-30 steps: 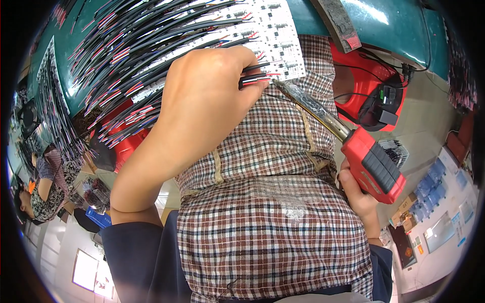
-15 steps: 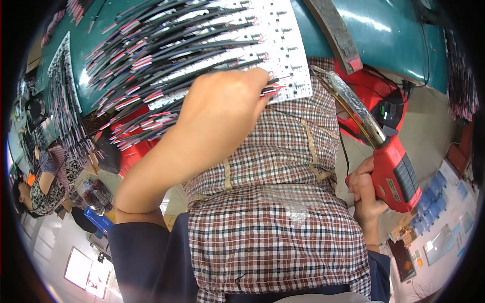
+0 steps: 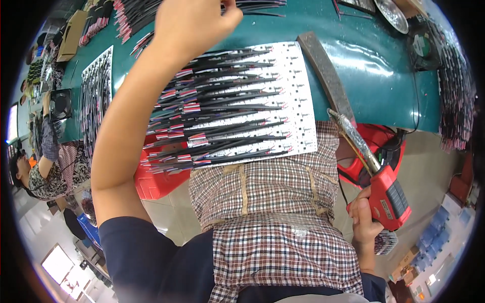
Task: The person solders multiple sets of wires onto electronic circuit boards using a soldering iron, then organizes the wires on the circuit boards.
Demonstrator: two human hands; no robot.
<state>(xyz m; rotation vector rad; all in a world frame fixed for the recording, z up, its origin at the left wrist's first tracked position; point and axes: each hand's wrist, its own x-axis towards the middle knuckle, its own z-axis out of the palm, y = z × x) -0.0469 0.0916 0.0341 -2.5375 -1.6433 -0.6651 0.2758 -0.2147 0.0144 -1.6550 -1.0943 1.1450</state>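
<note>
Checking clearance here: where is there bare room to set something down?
The widest bare patch of green table is right of the dark bar, in front of the metal dish. A narrower strip lies between the white board and the back wires. The left is crowded with wire ends and a second board.

The board (image 3: 300,108) is white, with many small black marks. The wires (image 3: 237,113) are black, and their tips (image 3: 192,107) show red, white and some blue. The gun (image 3: 381,187) is red with a black panel (image 3: 396,196), and its barrel (image 3: 362,144) is silvery, partly dark. The table (image 3: 399,96) has a green colour, while the bar (image 3: 327,73) is dark grey-brown. The apron (image 3: 283,255) is checked in brown, white and dark blue, with beige bands (image 3: 244,192). The sleeve (image 3: 134,247) is plain navy, the stool (image 3: 157,186) bright red, and the carton (image 3: 73,36) light brown.
</note>
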